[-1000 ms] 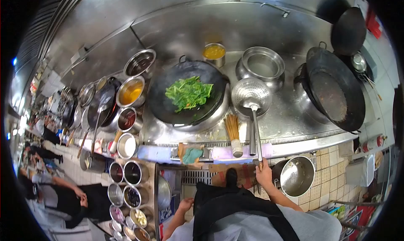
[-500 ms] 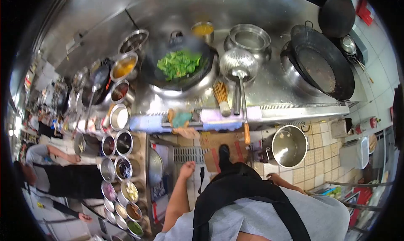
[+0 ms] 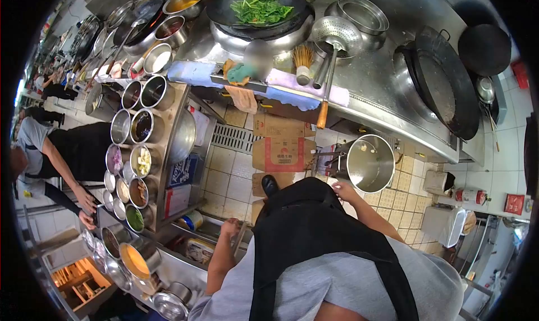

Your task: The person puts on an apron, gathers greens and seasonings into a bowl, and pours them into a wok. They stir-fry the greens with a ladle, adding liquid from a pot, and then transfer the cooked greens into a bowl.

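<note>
My left hand (image 3: 230,227) has its fingers curled beside the edge of an open metal drawer (image 3: 209,227) holding packages; whether it grips anything is too small to tell. Low at my right side, my right hand (image 3: 342,191) is open and empty, just left of a large steel pot (image 3: 370,164) on the floor. Green leafy vegetables (image 3: 261,10) lie in a black wok (image 3: 222,9) on the stove. A perforated ladle (image 3: 337,36) rests on a steel bowl, near a bamboo brush (image 3: 303,63).
Metal containers of ingredients (image 3: 142,125) fill the left counter (image 3: 174,147). Beyond it stands a co-worker (image 3: 78,152) in a black apron. A large wok (image 3: 443,91) leans at the right of the stove. Flattened cardboard (image 3: 286,147) lies on the floor.
The view has turned downward and leftward, so the stove sits higher in the picture. The open drawer now shows beside my left hand. The co-worker's hands have come together.
</note>
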`<control>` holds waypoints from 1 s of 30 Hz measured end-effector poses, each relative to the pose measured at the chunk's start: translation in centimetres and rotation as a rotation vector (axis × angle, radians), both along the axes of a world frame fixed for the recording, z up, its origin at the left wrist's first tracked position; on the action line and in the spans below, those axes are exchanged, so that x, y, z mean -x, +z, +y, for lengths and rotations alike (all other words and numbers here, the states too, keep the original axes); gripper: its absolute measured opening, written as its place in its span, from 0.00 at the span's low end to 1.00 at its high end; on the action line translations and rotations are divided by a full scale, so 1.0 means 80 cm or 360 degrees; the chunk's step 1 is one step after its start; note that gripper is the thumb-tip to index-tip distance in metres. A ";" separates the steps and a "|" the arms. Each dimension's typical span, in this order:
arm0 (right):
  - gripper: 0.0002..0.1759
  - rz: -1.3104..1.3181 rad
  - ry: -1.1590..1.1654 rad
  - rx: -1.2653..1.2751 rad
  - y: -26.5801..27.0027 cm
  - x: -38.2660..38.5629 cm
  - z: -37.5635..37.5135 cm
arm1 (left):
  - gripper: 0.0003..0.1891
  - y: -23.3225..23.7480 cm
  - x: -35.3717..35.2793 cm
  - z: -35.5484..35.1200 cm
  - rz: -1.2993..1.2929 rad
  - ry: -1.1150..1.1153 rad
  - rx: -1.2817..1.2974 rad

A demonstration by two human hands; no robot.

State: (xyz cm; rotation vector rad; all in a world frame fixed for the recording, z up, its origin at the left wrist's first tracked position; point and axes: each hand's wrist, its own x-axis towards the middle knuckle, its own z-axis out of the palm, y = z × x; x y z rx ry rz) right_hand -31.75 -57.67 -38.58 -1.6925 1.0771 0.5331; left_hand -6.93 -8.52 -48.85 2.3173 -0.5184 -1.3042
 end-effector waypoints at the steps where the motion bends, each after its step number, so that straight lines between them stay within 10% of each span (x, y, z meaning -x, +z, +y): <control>1: 0.15 -0.0076 0.0309 0.0133 0.000 -0.007 -0.010 | 0.13 0.029 0.015 -0.011 0.0633 0.1174 -0.0095; 9: 0.15 -0.0159 0.0395 -0.0258 -0.035 0.042 -0.069 | 0.14 0.016 0.129 -0.104 0.0353 0.1570 0.0246; 17: 0.14 0.0173 0.0098 0.0020 0.006 0.310 -0.149 | 0.19 0.079 0.248 -0.269 0.0283 0.1029 0.0151; 22: 0.15 0.0069 0.0504 -0.0092 -0.165 0.500 -0.204 | 0.18 0.101 0.270 -0.280 0.0033 0.1228 0.0350; 25: 0.16 0.0031 0.0421 -0.0285 -0.192 0.493 -0.225 | 0.19 0.102 0.293 -0.261 -0.0089 0.1266 0.0291; 27: 0.16 0.0137 0.0161 -0.0128 -0.035 0.388 -0.212 | 0.18 0.109 0.298 -0.249 0.0119 0.1171 0.0214; 30: 0.14 0.0065 -0.0188 -0.0394 -0.081 0.348 -0.216 | 0.18 0.134 0.282 -0.237 -0.0029 0.1055 0.0243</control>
